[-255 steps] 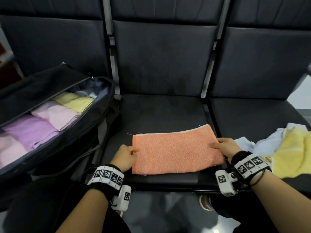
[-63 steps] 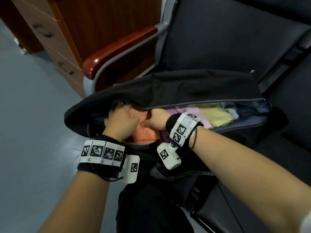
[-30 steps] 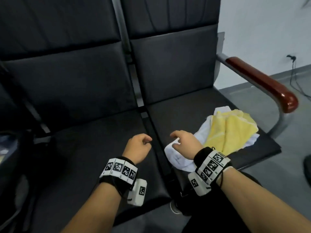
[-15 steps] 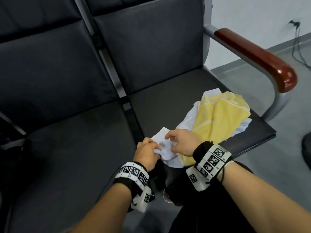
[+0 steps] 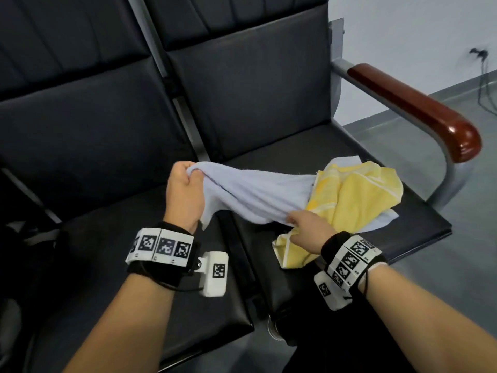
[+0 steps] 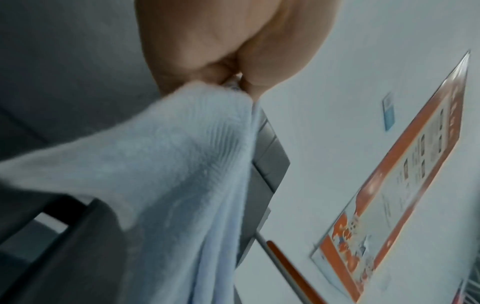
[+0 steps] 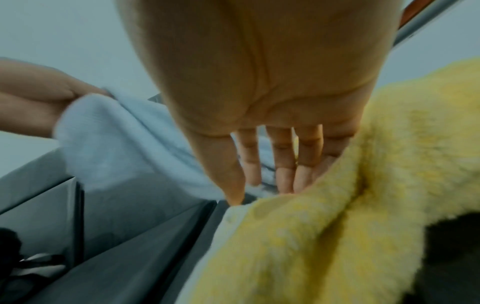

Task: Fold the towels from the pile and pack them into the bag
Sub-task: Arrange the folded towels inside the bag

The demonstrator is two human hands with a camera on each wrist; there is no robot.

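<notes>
Two hands: left hand (image 5: pixel 184 195) fists the pale blue towel (image 5: pixel 258 195) (lifted), right hand (image 5: pixel 309 230) flat-fingered against the yellow towel (image 5: pixel 355 200).

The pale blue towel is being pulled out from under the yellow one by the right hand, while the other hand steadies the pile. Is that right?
Not quite: the left hand grips and pulls the pale blue towel from under the yellow towel; the right hand lies on the pile with straight fingers. The head view shows it.
</notes>
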